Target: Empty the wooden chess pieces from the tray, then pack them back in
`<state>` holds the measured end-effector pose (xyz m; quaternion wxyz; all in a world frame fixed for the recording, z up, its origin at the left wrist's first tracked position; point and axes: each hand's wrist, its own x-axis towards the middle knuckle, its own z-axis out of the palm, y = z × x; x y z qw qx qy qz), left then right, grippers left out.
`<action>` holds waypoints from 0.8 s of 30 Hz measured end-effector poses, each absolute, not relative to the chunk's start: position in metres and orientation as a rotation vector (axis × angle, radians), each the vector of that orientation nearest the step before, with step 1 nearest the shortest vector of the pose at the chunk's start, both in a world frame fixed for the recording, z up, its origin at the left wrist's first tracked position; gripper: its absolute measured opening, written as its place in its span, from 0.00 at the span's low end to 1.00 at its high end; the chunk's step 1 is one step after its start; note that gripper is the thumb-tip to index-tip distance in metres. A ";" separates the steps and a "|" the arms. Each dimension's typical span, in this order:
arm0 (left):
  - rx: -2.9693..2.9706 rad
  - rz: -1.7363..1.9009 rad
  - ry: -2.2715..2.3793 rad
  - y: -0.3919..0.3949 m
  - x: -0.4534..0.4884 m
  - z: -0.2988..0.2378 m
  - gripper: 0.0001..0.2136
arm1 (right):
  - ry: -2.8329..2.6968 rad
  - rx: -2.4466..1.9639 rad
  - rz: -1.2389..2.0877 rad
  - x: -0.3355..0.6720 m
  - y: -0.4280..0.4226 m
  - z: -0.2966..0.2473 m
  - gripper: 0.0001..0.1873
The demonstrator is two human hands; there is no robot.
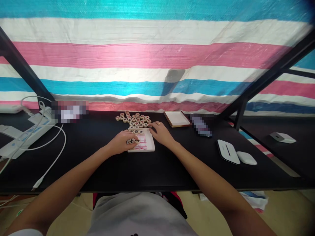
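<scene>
My left hand is closed at the left side of a shallow white box. Its thumb and fingers are around Chinese chess pieces inside the box. A row of pieces with black characters lies along the far edge of the box, and a pink-lined sheet shows on the bottom. My right hand, with a ring on one finger, rests at the far right corner of the box. Its fingers are apart, their tips close to the nearest loose pieces. Beyond the box is a pile of round pieces.
Behind my right hand lies a box lid, beside a blurred-out object. Farther right are a white flat device and a white mouse. A power strip with white cables occupies the left. A striped sheet hangs behind the black table.
</scene>
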<state>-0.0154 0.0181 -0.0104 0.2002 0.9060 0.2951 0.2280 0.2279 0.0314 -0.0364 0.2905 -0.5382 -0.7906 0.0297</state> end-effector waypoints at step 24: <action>2.721 0.416 0.667 0.003 -0.014 0.003 0.10 | -2.140 -1.436 0.087 0.227 0.033 -0.041 0.11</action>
